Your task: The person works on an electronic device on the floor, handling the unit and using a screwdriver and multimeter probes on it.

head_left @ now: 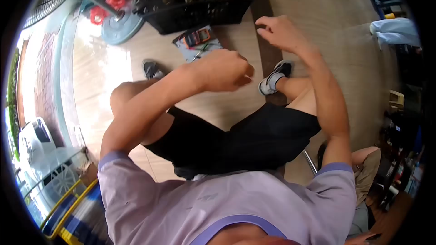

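My left hand (227,70) is closed in a loose fist above the floor, between my knees. What its curled fingers hold, if anything, is hidden. Farther forward and to the right, my right hand (281,32) has its thumb and forefinger apart, with nothing visible between them. Beyond my left hand, an orange and black multimeter (196,38) lies on a grey sheet (213,41) on the floor. Thin green and dark items (200,52) lie beside it, partly covered by my left hand. Neither hand touches the multimeter.
A black crate (195,16) with tools and white round parts stands ahead. A fan (119,16) on a round base is at front left, with red items beside it. Yellow-framed blue goods (75,208) are at lower left. Another person's arm (363,154) shows at lower right.
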`<move>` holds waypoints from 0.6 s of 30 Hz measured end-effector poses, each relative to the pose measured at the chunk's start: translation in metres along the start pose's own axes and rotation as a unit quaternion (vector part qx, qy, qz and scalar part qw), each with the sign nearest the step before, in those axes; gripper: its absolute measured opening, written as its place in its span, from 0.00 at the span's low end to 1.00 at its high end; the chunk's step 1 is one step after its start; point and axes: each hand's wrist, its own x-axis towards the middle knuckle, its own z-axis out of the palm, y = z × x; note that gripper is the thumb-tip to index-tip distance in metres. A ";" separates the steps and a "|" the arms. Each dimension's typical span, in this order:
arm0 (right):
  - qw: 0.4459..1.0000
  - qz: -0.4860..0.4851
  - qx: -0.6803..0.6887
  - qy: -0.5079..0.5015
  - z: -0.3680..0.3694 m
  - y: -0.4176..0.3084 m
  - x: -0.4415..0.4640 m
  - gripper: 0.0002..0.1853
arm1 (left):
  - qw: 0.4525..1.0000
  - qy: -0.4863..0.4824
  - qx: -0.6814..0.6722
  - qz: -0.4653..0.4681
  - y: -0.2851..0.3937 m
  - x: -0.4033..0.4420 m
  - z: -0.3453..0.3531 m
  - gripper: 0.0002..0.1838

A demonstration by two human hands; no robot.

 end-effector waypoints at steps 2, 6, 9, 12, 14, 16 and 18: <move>1.000 0.004 0.004 -0.013 0.001 0.008 0.001 0.15 | 0.936 -0.166 0.277 -0.137 -0.040 -0.008 0.063 0.09; 0.998 -0.035 -0.017 -0.046 0.021 0.010 0.013 0.16 | 0.930 -0.336 0.130 -0.069 -0.005 -0.034 0.109 0.11; 0.994 -0.057 -0.064 -0.072 0.049 0.014 0.030 0.17 | 0.950 -0.287 0.118 0.023 0.038 -0.034 0.132 0.11; 0.986 -0.062 -0.101 -0.116 0.072 0.014 0.044 0.20 | 0.957 -0.224 0.184 0.010 0.040 -0.029 0.135 0.12; 0.980 -0.058 -0.120 -0.145 0.088 0.007 0.056 0.23 | 0.951 -0.132 0.278 -0.009 0.034 -0.032 0.129 0.10; 0.978 -0.056 -0.124 -0.157 0.113 -0.006 0.079 0.27 | 0.952 -0.120 0.279 -0.041 0.029 -0.031 0.105 0.10; 0.975 -0.043 -0.138 -0.167 0.146 -0.019 0.105 0.32 | 0.954 -0.117 0.266 -0.065 0.027 -0.031 0.081 0.10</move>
